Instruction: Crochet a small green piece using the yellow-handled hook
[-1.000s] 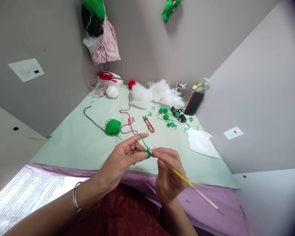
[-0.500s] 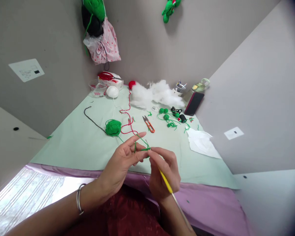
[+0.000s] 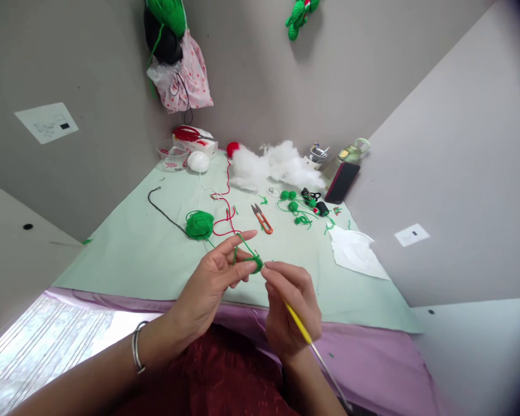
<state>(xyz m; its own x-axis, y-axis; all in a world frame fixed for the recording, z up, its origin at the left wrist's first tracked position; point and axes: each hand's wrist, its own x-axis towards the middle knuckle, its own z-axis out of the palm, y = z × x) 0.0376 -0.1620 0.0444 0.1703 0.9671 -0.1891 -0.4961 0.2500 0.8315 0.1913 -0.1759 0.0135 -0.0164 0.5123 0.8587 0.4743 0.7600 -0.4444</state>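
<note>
My left hand pinches a small green crochet piece between thumb and middle finger, with its forefinger stretched out and green yarn looped over it. My right hand is closed on a yellow-handled crochet hook, whose tip is at the green piece. The yarn runs back to a green yarn ball on the pale green cloth.
Orange thread snips, red yarn, small green crocheted balls, white stuffing, a dark phone, white paper, a black cord and small containers at the back lie on the cloth. A pink spotted bag hangs on the wall.
The hook's handle has swung from pointing right to pointing down toward me. The green piece has turned a little between the fingers. Both hands stay in place.
</note>
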